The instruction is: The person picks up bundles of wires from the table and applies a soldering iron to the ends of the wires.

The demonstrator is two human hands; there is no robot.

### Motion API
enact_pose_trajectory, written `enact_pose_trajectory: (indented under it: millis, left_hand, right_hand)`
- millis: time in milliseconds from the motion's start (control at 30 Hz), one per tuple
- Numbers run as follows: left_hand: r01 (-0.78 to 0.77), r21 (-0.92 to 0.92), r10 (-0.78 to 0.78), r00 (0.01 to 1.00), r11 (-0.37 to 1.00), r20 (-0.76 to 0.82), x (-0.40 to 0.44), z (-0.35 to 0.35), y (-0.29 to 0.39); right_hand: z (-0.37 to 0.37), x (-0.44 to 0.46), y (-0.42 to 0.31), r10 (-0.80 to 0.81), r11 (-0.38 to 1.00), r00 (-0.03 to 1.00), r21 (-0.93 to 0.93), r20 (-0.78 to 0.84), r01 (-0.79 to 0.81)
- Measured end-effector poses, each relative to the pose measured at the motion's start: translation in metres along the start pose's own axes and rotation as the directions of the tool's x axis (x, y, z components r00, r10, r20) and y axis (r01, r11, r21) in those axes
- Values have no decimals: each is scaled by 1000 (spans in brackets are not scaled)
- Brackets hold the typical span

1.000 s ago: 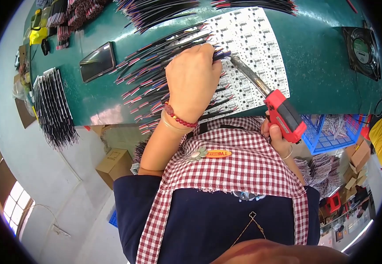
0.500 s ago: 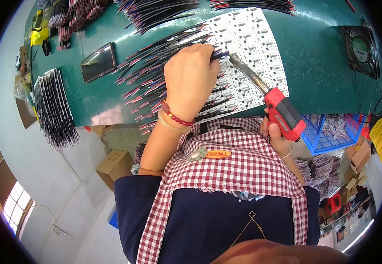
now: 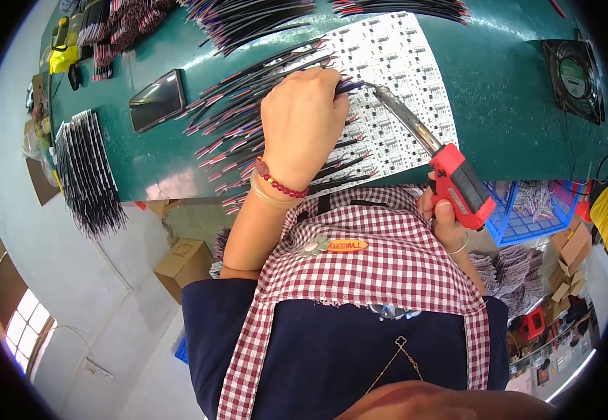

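My left hand (image 3: 300,115), wearing a red bead bracelet, is closed on a black-sleeved wire (image 3: 348,87) over the sheet of white circuit boards (image 3: 405,70). The wire's end sticks out past my fingertips onto the sheet. My right hand (image 3: 444,218) grips a red and black soldering gun (image 3: 458,185), its metal barrel slanting up to the left. Its thin tip is near the wire's end; whether they touch I cannot tell. Rows of other black wires (image 3: 248,94) with red and white ends lie across the sheet's left side, partly under my left hand.
A phone (image 3: 157,101) lies left on the green table (image 3: 507,105). More wire bundles (image 3: 88,171) sit at its left edge and along the back. A black fan (image 3: 571,80) stands at right. Blue crates (image 3: 528,217) and a cardboard box (image 3: 184,267) are below the table.
The soldering gun in my right hand has shifted slightly right and down, drawing its barrel back from the wire's end. My left hand has stayed in place.
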State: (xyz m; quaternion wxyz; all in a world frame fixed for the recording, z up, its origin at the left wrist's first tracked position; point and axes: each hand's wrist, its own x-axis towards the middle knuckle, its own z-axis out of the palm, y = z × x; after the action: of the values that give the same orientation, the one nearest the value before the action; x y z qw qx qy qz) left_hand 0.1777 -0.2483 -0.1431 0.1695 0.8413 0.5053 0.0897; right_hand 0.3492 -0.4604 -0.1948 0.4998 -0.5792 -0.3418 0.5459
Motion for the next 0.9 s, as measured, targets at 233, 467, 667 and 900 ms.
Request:
enact_pose_trajectory:
  millis: [233,467,667,900]
  left_hand:
    - [-49,-40,45,995,998,-86,-2,-1,2]
    - [1,-54,-10,985,999,-170,-17,-20,9]
    - [113,-356,-77,991,928,113,-21,-13,7]
    - [63,-440,-40,997,896,61,-20,-2,-17]
  right_hand:
    - [-3,-9,1,59,996,996,77,-62,-54]
    - [-6,-18,-7,40,972,995,236,-91,-18]
    - [-13,-25,1,69,965,995,256,-74,-48]
    - [-13,-24,2,98,969,993,232,-65,-81]
